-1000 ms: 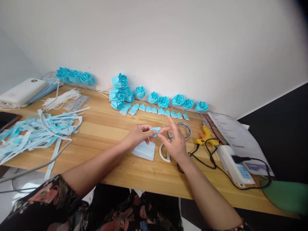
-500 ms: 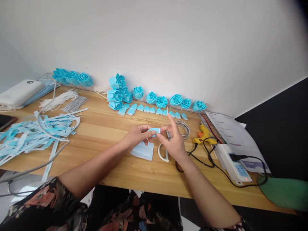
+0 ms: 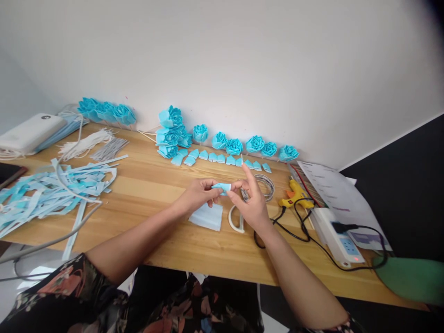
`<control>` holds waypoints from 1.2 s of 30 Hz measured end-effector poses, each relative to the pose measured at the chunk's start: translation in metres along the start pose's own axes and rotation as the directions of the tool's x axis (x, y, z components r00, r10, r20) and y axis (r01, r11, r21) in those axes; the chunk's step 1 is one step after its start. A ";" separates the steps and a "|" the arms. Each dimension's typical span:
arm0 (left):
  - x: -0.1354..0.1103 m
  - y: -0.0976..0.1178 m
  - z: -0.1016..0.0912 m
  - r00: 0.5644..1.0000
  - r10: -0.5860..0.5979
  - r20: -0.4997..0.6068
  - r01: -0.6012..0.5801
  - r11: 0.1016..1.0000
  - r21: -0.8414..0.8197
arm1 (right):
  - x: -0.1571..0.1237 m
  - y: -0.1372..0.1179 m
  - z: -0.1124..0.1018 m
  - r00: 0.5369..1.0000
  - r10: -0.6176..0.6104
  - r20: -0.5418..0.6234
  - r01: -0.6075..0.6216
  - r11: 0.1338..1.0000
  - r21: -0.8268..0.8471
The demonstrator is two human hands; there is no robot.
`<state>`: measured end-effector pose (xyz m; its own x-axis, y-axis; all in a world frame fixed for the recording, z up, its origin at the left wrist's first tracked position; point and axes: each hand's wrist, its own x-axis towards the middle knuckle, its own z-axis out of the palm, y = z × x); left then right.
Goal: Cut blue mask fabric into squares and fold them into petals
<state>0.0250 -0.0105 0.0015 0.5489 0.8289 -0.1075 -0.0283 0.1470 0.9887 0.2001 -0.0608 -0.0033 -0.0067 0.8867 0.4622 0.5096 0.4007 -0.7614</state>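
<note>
Between my two hands is a small folded piece of light blue fabric (image 3: 222,187), held just above the table. My left hand (image 3: 201,194) pinches its left end between thumb and fingers. At its right end, my right hand (image 3: 252,201) grips with thumb and a bent finger, while the index finger points up. A flat pale blue fabric sheet (image 3: 208,217) lies beneath my left hand. Beside my right hand rest a white-handled tool (image 3: 236,222), partly hidden by the hand, and a roll of clear tape (image 3: 266,187).
Blue fabric roses (image 3: 234,146) line the wall, with a row of folded blue petals (image 3: 212,157) before them. Cut blue strips (image 3: 58,189) pile up at left. A yellow glue gun (image 3: 296,195), a power strip (image 3: 340,238) and black cable occupy the right side.
The folded fabric piece has shifted slightly in my fingers and its fold looks a little different. Both hands stay almost in place; the whole view has moved very slightly.
</note>
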 end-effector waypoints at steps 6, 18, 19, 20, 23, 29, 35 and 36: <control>0.005 -0.007 -0.003 0.998 -0.035 -0.047 0.036 0.999 0.035 | 0.007 -0.004 -0.015 0.979 -0.184 -0.089 0.166 0.969 -0.181; 0.006 -0.007 -0.004 0.998 -0.040 -0.043 0.041 0.999 0.027 | 0.005 -0.009 -0.015 0.978 -0.207 -0.011 0.205 0.975 -0.091; 0.006 -0.006 -0.003 0.997 -0.059 -0.040 0.060 0.998 0.009 | 0.005 -0.007 -0.015 0.985 -0.164 -0.045 0.163 0.986 -0.034; 0.005 -0.005 -0.003 0.996 -0.078 -0.036 0.077 0.997 -0.012 | 0.005 -0.004 -0.015 0.990 -0.120 -0.073 0.122 0.992 0.022; 0.003 -0.001 -0.001 0.993 -0.114 -0.011 0.113 0.992 -0.054 | 0.004 0.003 -0.010 0.994 -0.030 -0.105 0.043 0.991 0.123; -0.001 0.002 0.004 0.986 -0.149 0.070 0.153 0.986 -0.067 | -0.001 0.006 0.002 0.998 -0.051 -0.047 0.052 0.998 0.022; -0.003 0.002 0.006 0.978 -0.183 0.103 0.195 0.974 -0.117 | -0.002 -0.001 -0.001 0.976 -0.213 -0.055 0.198 0.961 -0.195; -0.003 0.002 0.006 0.977 -0.188 0.105 0.201 0.971 -0.131 | -0.001 -0.002 -0.001 0.970 -0.239 -0.045 0.224 0.951 -0.215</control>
<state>0.0286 -0.0157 0.0041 0.6295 0.7250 -0.2796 -0.0266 0.3797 0.9247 0.2001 -0.0632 -0.0017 -0.0898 0.7543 0.6504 0.6677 0.5301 -0.5226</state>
